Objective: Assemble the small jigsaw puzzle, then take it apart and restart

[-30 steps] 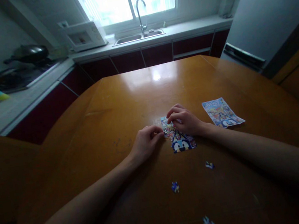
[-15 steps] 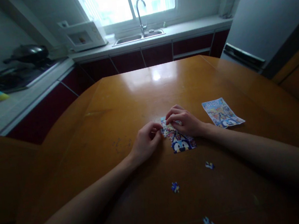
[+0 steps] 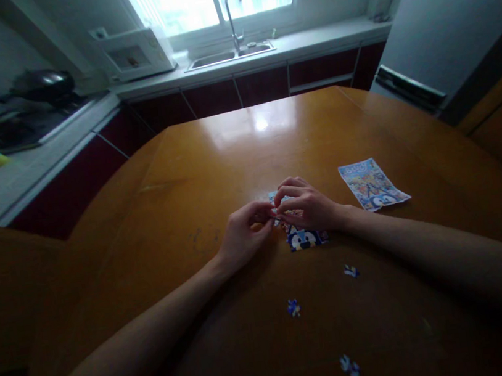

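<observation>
A partly assembled jigsaw puzzle (image 3: 304,240) lies on the table, with a blue cartoon dog's face along its near edge. Over its left side, my left hand (image 3: 247,229) pinches what looks like a small puzzle piece, mostly hidden by the fingertips. My right hand (image 3: 307,205) covers much of the puzzle's middle and right. Its thumb and index finger close on the same spot, meeting the left fingertips. To the right is a picture sheet (image 3: 373,184) with the same dog design.
Loose puzzle pieces lie nearer me: a blue cluster (image 3: 293,308), another to the right (image 3: 351,270) and one at the bottom (image 3: 350,367). The wooden table (image 3: 229,166) faces a counter with a sink (image 3: 214,59). A fridge (image 3: 455,16) stands at right.
My right hand's fingers have come down and left from above the puzzle to meet my left fingertips. The left hand has shifted slightly right. The view has tilted slightly downward.
</observation>
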Tool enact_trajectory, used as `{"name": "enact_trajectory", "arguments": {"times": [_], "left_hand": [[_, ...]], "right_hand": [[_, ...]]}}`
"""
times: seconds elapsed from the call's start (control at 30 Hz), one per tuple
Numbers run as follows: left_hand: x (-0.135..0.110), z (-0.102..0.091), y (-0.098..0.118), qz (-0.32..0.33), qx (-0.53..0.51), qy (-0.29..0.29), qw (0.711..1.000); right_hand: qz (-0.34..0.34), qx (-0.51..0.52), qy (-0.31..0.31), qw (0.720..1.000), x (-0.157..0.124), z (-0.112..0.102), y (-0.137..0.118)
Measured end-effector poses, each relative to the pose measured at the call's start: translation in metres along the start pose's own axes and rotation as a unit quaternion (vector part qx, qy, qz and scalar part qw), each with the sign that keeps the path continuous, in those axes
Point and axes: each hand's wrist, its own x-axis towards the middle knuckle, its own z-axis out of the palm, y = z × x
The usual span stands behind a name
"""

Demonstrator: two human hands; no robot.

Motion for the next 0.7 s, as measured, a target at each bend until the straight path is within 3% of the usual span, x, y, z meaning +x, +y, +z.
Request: {"name": "enact_trajectory", "arguments": {"times": [0.27,0.47,0.7], "left_hand": [[0.000,-0.002,0.004,0.026,0.023,0.026,0.999],[0.000,-0.001,0.005,0.060,-0.027,0.027,0.997],[0.001,-0.001,0.001,0.097,-0.027,0.038,0.994]], "right_hand": [[-0.008,0.005,0.011,1.000,0.001,-0.002,-0.007],[-0.001,0.013,0.013,1.000,0.000,-0.001,-0.009],[0.031,0.027,0.050,0.998,0.001,-0.003,-0.013]]}}
